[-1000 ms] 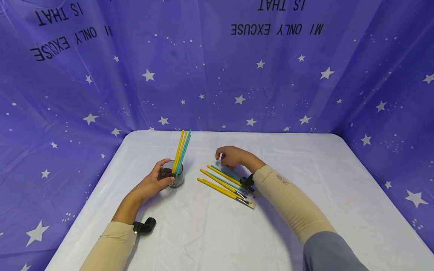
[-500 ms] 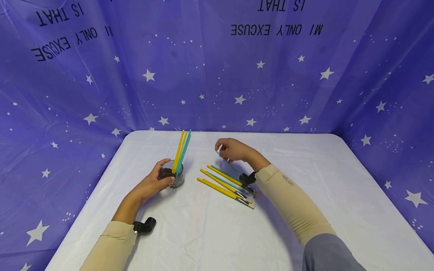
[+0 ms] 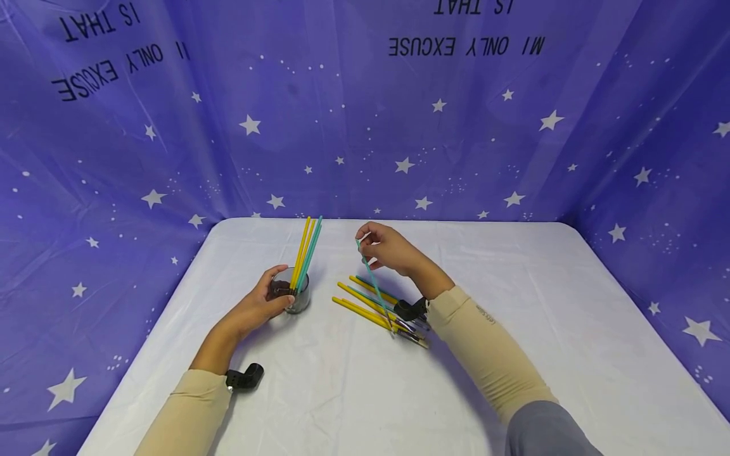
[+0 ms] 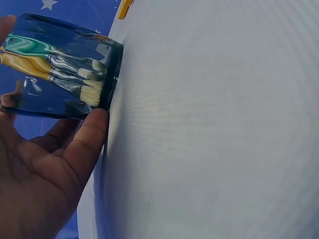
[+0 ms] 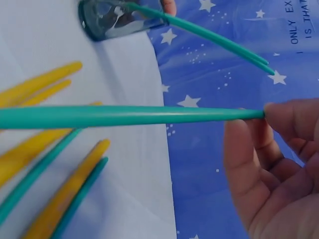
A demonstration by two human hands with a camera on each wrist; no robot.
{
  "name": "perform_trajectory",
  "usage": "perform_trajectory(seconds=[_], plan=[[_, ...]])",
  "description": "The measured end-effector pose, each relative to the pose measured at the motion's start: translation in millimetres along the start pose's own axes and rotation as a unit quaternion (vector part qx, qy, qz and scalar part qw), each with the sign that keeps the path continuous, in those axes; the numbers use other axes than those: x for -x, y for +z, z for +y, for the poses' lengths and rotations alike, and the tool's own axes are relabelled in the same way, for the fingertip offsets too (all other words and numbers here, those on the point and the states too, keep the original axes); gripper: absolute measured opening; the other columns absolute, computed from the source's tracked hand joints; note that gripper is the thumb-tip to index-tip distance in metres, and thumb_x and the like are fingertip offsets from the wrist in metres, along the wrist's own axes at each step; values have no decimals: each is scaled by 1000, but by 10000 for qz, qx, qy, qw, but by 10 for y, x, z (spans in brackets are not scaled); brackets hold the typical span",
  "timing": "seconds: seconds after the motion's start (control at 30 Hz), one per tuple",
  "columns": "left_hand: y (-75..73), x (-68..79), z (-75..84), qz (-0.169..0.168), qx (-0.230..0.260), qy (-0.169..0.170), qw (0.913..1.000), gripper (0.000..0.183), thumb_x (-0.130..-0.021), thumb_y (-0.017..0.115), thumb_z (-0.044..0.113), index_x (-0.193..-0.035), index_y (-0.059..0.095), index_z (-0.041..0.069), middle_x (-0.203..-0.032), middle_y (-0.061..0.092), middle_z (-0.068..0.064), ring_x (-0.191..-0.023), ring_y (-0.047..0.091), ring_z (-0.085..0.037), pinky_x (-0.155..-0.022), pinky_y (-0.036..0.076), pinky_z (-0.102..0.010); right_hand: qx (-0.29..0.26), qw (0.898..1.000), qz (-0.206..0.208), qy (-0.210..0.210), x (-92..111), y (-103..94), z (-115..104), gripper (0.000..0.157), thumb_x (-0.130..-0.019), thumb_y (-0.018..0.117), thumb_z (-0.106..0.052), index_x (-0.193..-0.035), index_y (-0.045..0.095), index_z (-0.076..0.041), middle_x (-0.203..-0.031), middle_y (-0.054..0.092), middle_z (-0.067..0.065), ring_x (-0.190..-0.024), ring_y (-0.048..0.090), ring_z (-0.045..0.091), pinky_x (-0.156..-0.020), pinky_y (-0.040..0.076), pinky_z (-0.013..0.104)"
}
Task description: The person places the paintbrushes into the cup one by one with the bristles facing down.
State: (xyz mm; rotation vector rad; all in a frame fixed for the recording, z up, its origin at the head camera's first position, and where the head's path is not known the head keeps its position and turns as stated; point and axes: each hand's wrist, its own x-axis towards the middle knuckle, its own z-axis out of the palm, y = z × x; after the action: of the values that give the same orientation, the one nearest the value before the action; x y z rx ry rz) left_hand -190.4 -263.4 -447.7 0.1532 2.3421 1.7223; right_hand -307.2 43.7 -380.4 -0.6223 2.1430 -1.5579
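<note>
My left hand (image 3: 258, 309) grips a clear glass (image 3: 300, 300) that stands on the table. Inside it, yellow paintbrushes (image 3: 301, 254) and teal ones (image 3: 310, 256) lean to the right, handles up; the left wrist view shows their pale bristles (image 4: 90, 93) near the glass bottom. At the tip of its handle, my right hand (image 3: 388, 248) pinches a teal paintbrush (image 5: 124, 116), which slants down with its bristle end low. Beneath it several yellow paintbrushes (image 3: 360, 313) and teal ones lie on the table, partly covered by my right wrist camera.
The white-covered table (image 3: 319, 392) reaches back to a purple star-printed curtain (image 3: 353, 139), which also runs along both sides. Black cameras sit on the left wrist (image 3: 245, 377) and the right wrist (image 3: 410, 310).
My right hand has lifted the teal paintbrush by its handle tip off the pile, raising it and tilting it steeper. The left hand and the glass have stayed in place.
</note>
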Motion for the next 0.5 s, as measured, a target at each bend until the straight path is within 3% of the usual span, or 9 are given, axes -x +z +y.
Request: perform_trajectory(seconds=[0.17, 0.5], plan=[[1, 13, 30, 27, -38, 9, 10000, 79, -95, 65, 19, -156, 14, 17, -137, 44, -24, -112, 47, -30, -88, 43, -31, -731, 9962, 461, -125, -41, 62, 36, 20, -99, 56, -3, -119, 52, -4, -94, 55, 10, -77, 61, 22, -73, 55, 47], [4, 16, 24, -36, 65, 117, 9999, 78, -96, 64, 15, -156, 14, 14, -135, 45, -26, -104, 51, -25, -82, 47, -29, -1923, 9755, 1033, -279, -83, 284, 112, 25, -98, 56, 0, -122, 49, -3, -96, 54, 7, -81, 60, 19, -67, 55, 34]])
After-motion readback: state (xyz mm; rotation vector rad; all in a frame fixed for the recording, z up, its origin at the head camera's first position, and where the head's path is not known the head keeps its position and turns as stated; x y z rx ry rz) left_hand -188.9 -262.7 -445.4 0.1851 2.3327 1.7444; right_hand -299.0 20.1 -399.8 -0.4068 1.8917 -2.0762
